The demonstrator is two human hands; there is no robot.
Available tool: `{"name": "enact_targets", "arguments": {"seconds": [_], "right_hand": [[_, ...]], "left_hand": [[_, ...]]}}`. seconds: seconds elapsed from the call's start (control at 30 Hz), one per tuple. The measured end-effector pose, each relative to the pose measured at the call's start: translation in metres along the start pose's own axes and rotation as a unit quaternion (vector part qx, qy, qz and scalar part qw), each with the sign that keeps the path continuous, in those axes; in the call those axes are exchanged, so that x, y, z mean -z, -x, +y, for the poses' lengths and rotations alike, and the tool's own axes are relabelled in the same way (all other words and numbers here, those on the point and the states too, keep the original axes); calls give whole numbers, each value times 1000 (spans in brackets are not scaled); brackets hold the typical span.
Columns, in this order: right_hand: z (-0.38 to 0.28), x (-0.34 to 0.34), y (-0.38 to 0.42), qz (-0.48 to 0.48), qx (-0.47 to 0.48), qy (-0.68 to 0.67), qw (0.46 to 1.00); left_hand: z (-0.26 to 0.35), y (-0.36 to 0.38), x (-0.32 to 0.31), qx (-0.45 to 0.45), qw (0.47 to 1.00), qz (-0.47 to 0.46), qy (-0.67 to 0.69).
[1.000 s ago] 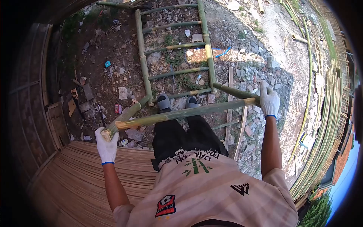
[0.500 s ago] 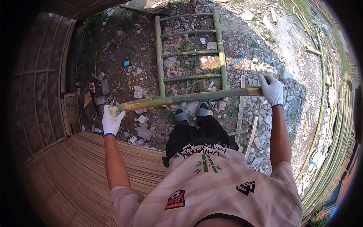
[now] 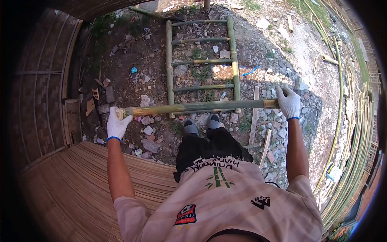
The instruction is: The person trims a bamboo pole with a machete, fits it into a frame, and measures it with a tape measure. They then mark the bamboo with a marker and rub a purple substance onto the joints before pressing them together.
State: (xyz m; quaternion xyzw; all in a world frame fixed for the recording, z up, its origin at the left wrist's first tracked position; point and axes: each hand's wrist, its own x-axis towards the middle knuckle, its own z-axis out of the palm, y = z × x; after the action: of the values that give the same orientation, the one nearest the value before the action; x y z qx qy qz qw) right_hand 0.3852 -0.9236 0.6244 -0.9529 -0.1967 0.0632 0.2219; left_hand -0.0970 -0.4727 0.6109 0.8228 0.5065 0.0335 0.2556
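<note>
A thick green and yellow-brown bamboo pole [image 3: 197, 107] stretches crosswise in front of my body, held up off the ground. My left hand [image 3: 118, 124], in a white glove with a blue cuff, is closed around its left end. At the other end my right hand [image 3: 288, 103], gloved the same way, grips the tip with the thumb raised along it. Beyond the pole, a ladder-like bamboo frame [image 3: 169, 76] with several rungs lies on the stony ground. The pole passes over its near end and partly hides the lowest rung.
Rubble [image 3: 150, 145] and stones cover the ground around my sandals [image 3: 190, 128]. Wooden strips [image 3: 265, 148] lie at right, near a long row of bamboo poles [image 3: 354, 161]. A slatted bamboo surface [image 3: 88, 189] is at lower left, below a woven wall [image 3: 38, 105].
The pole has become more level, its right end dropping slightly in view. The ground frame appears a little lower as the view shifts. Both hands keep their hold.
</note>
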Motion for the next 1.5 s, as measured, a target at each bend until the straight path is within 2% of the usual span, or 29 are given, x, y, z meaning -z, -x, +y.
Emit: {"name": "enact_targets", "arguments": {"seconds": [0.2, 0.27, 0.33, 0.4, 0.53, 0.6, 0.63, 0.73, 0.77, 0.9, 0.97, 1.13, 1.5], "right_hand": [[4, -1, 5, 5, -26, 3, 1000], [6, -4, 4, -3, -80, 111, 991], [0, -2, 4, -19, -101, 139, 985], [-6, -2, 2, -72, -151, 190, 967], [-20, 7, -1, -146, -145, 236, 950], [-22, 15, -3, -242, -93, 291, 921], [-23, 19, -4, -281, -124, 265, 914], [-5, 17, 4, -249, -74, 268, 928], [1, 14, 11, -201, -46, 260, 943], [-4, 18, 19, -210, -47, 239, 947], [-4, 15, 22, -153, -33, 227, 961], [-18, 22, 24, -175, -63, 225, 957], [-20, 19, 17, -185, -66, 250, 948]], "left_hand": [[7, 0, -1, 21, 1000, -15, 11], [12, 8, 0, 2, 1000, -10, 4], [11, 17, 1, 9, 1000, 0, 14], [3, 22, 0, 11, 1000, 3, 23], [1, 35, 0, 36, 999, 1, 35], [-3, 38, -2, 42, 998, 1, 47], [-7, 39, -3, 36, 998, 10, 44], [-5, 45, -4, 36, 998, 18, 40], [-2, 45, -3, 34, 999, 18, 32], [-4, 49, 1, 59, 997, 8, 49], [-13, 51, -3, 53, 997, 13, 45], [-18, 58, -5, 55, 997, 25, 47], [-8, 55, -3, 73, 996, 23, 52]]}}
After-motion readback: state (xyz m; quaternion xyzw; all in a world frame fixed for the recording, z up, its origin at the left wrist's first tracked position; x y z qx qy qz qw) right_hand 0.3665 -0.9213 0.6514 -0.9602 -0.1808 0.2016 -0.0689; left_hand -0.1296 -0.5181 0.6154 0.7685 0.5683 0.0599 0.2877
